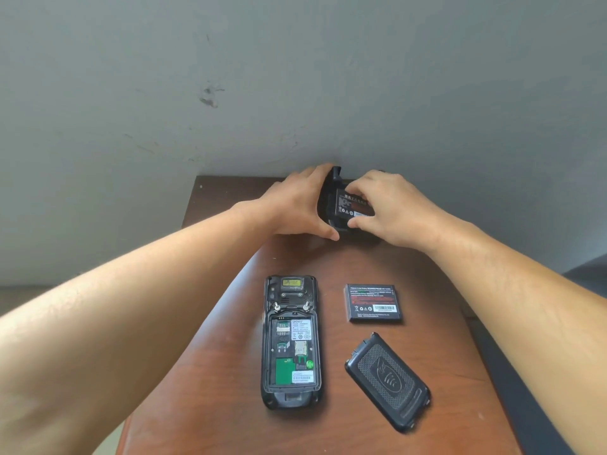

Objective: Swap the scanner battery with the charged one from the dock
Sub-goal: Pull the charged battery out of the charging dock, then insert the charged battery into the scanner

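The black scanner (291, 339) lies face down near the table's front, its battery bay open and bare. To its right lie a loose black battery (374, 303) and, nearer me, the black back cover (387, 382). At the far edge against the wall stands the black dock (328, 198). My left hand (295, 208) grips the dock's left side. My right hand (387, 208) pinches a second battery (351, 205) that sits in the dock, with thumb and fingers on its edges. Much of the dock is hidden by both hands.
The brown wooden table (230, 372) is narrow and its far edge meets a grey wall (295, 77). A dark surface (525, 405) runs along the table's right side. The floor shows at the left.
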Demonstrator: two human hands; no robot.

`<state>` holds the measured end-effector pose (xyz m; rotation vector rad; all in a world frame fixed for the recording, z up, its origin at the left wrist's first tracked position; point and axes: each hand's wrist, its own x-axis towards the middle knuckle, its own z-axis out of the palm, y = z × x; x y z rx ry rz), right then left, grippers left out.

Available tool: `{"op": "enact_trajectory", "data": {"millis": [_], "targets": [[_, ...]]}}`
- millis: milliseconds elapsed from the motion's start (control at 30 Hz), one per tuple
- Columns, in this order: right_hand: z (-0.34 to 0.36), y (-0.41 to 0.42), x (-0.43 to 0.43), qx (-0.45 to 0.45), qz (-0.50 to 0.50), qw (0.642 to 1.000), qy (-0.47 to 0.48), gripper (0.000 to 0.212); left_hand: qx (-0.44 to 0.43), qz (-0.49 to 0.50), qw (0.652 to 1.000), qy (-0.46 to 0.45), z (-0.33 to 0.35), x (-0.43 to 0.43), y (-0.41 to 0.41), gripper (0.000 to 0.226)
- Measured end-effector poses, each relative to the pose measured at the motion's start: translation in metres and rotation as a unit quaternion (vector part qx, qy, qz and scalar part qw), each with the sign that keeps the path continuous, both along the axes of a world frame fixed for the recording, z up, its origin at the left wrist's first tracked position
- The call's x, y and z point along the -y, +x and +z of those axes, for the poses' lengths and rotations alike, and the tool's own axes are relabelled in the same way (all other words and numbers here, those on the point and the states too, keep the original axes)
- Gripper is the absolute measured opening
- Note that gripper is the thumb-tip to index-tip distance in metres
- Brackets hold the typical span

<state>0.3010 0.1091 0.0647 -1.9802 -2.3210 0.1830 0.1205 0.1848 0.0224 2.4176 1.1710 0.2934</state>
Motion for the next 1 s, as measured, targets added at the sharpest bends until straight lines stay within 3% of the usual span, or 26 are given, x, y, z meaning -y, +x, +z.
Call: {"op": "enact_trajectory", "data": {"millis": [100,500,733,800,933,1000], "targets": [[0.001,0.001,0.001,-0.078,0.001,0.997,0.019,0.058,0.001,-0.002,1.0,0.003,0.0,0.001,-0.001,0.116],[0.023,-0.007,0.038,-0.148,0.03,0.987,0.053,0.053,-0.013,0.013,0.998,0.057,0.005,0.023,-0.023,0.134],[0.034,-0.039,0.071,-0.138,0.126,0.982,0.039,0.051,0.029,0.014,0.983,0.183,0.02,0.08,-0.09,0.056],[0.034,-0.051,0.08,-0.108,0.164,0.98,0.021,0.052,0.073,0.013,0.986,0.151,0.025,0.1,-0.107,0.049],[0.032,-0.067,0.095,-0.067,0.205,0.976,-0.01,0.053,0.138,-0.056,0.989,0.005,0.032,0.143,-0.127,0.059],[0.029,-0.072,0.102,-0.049,0.216,0.975,-0.001,0.052,0.164,-0.044,0.983,-0.066,0.027,0.156,-0.132,0.062]]}}
